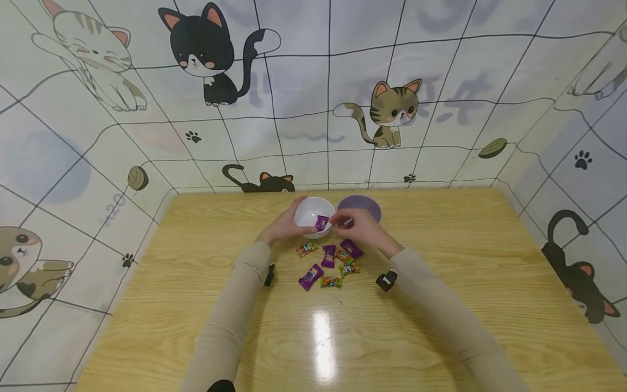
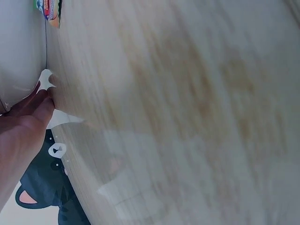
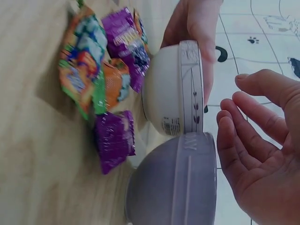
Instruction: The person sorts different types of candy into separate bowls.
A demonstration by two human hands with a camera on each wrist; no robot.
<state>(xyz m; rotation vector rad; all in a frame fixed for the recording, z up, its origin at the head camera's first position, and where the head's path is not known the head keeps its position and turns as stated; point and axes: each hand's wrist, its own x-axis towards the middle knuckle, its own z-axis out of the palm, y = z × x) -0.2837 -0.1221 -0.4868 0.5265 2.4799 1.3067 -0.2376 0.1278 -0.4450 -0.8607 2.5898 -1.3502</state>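
A white bowl (image 1: 305,211) stands at the back of the wooden table, with one purple-wrapped candy (image 1: 321,222) inside. My left hand (image 1: 288,223) grips this bowl from its left side, thumb and fingers spread around the wall. Over the gap between the white bowl and a purple bowl (image 1: 360,201) hovers my right hand (image 1: 360,226). The right wrist view shows its fingers (image 3: 248,140) loosely bent, apart from the thumb, with nothing between them. The two bowls stand side by side, rims close together.
In front of the bowls lie several wrapped candies: purple ones such as this packet (image 1: 311,276), and orange-green ones such as this packet (image 1: 331,281). Behind the table (image 1: 465,272) hangs a cat-patterned cloth (image 1: 303,81), which also covers both sides.
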